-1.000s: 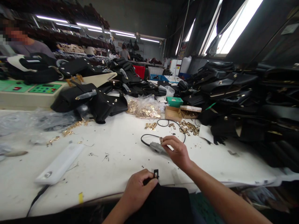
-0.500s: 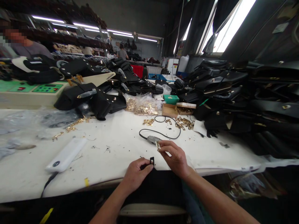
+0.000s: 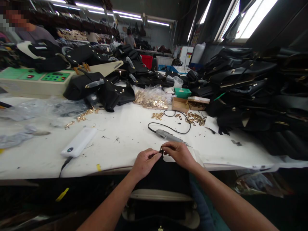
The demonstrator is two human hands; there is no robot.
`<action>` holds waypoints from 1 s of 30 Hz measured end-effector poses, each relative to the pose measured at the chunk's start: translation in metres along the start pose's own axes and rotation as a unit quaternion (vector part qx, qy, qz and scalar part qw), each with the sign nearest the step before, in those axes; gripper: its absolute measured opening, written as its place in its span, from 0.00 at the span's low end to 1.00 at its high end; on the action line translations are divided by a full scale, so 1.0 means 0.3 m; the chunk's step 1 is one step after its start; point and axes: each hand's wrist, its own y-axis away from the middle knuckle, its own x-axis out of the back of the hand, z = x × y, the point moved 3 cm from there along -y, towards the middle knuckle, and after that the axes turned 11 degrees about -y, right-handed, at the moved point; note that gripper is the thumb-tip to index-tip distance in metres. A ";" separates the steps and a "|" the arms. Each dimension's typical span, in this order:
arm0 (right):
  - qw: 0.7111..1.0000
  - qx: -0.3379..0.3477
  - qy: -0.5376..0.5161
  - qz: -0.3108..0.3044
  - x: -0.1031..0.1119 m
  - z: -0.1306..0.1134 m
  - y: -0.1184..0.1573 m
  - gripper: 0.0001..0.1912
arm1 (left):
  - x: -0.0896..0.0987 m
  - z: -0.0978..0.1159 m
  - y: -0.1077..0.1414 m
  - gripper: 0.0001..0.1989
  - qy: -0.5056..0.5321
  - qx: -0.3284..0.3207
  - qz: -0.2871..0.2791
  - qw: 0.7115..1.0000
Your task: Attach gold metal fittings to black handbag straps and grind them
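A black bag rests in front of me at the table edge, its pale-rimmed opening toward my body. My left hand pinches the narrow black tab at the bag's far end between thumb and fingers. Close against it, my right hand holds a small gold metal plate at the tab; the fingers hide most of the plate, and I cannot tell how it sits on the tab. Just beyond my right hand lies a grey electric screwdriver with a black cord.
Loose gold fittings lie near cardboard boxes and bagged fittings. A white power bank is at left, with a control-panel machine behind. Black bags are piled at right. Co-workers are in the background.
My right hand has brought the gold plate down and left from over the screwdriver to the tab in my left hand. The camera view has tilted down slightly.
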 end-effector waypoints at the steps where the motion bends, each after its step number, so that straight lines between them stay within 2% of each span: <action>1: 1.000 -0.019 -0.007 -0.013 0.000 -0.001 0.001 0.09 | -0.001 -0.001 0.000 0.17 0.000 0.003 0.000 1.000; 8: 0.997 -0.055 0.007 -0.055 0.006 -0.012 0.006 0.12 | -0.005 0.000 -0.001 0.18 0.005 0.024 0.008 1.000; 20: 0.994 -0.080 -0.011 -0.080 -0.004 -0.014 0.011 0.13 | -0.022 -0.033 -0.010 0.16 -0.008 0.031 0.020 0.999; 30: 0.996 -0.073 0.000 -0.044 -0.018 -0.013 0.010 0.08 | -0.025 -0.038 -0.010 0.16 0.007 0.049 0.029 0.998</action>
